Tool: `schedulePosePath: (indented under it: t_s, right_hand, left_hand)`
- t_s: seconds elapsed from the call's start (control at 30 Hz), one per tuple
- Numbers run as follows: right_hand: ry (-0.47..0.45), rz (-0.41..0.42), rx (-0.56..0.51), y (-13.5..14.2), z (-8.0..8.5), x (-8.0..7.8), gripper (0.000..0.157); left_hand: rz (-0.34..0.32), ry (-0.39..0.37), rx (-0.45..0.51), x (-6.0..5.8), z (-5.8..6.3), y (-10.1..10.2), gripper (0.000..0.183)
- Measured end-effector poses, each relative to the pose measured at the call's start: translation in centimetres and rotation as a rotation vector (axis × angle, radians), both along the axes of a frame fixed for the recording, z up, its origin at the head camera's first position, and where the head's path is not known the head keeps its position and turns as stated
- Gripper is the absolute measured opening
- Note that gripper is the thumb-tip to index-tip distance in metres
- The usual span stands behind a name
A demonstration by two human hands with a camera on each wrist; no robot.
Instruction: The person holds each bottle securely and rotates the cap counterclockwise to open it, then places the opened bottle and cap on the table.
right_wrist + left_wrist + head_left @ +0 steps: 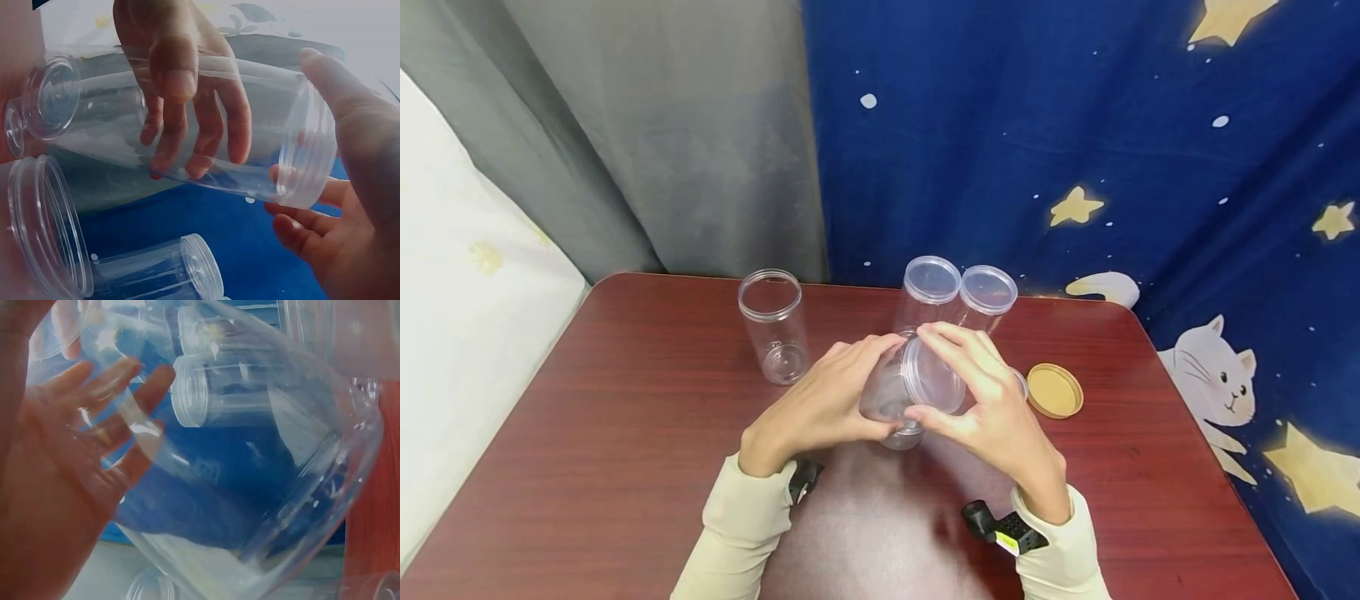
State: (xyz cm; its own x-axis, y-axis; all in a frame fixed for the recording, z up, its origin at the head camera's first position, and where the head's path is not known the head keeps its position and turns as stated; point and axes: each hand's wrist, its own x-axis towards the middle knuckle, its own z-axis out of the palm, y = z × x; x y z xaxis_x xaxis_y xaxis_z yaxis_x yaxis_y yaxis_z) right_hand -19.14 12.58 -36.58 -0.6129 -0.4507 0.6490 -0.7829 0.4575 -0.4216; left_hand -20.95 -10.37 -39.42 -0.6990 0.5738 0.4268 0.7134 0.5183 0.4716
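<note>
Between both hands is a clear plastic jar (883, 390), tilted, with a translucent screw lid (937, 379) on its upper end. My left hand (820, 400) holds the jar's body, thumb on the near side and fingers on the far side. The right hand (992, 404) grips the lid around its rim, thumb below and fingers above. In the right wrist view the jar's body (262, 125) lies nearly sideways, with the lid (312, 153) between right thumb and fingers. Another clear jar (901, 439) stands below, mostly hidden by the held one.
Two lidded clear jars (932, 279) (988, 289) stand together at the table's back edge. A lidless clear jar (775, 333) stands at the left. To the right lies a gold lid (1054, 391), beside a clear lid (1020, 383) partly behind the right hand. Curtains hang behind the table (587, 417).
</note>
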Motion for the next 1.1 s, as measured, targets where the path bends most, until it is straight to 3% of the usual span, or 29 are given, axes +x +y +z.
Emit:
schedulePosePath:
  t_s: [0.43, 0.7, 0.8, 0.97, 1.1]
  right_hand:
    - [-0.199, 0.060, 0.006, 0.54, 0.45, 0.38, 0.085]
    - [-0.218, 0.100, 0.002, 0.57, 0.47, 0.30, 0.083]
    - [-0.209, 0.020, 0.010, 0.45, 0.34, 0.34, 0.079]
    - [-0.160, -0.212, 0.066, 0.31, 0.03, 0.38, 0.076]
    - [-0.203, -0.269, 0.098, 0.25, 0.18, 0.54, 0.072]
  left_hand:
    - [0.028, -0.013, -0.013, -0.13, -0.03, -0.16, 0.086]
    - [0.048, -0.009, -0.037, -0.18, -0.11, -0.24, 0.086]
    - [0.059, 0.009, -0.052, -0.17, -0.14, -0.27, 0.087]
    - [0.082, 0.050, -0.081, -0.20, -0.29, -0.28, 0.087]
    - [0.082, 0.064, -0.090, -0.24, -0.29, -0.20, 0.086]
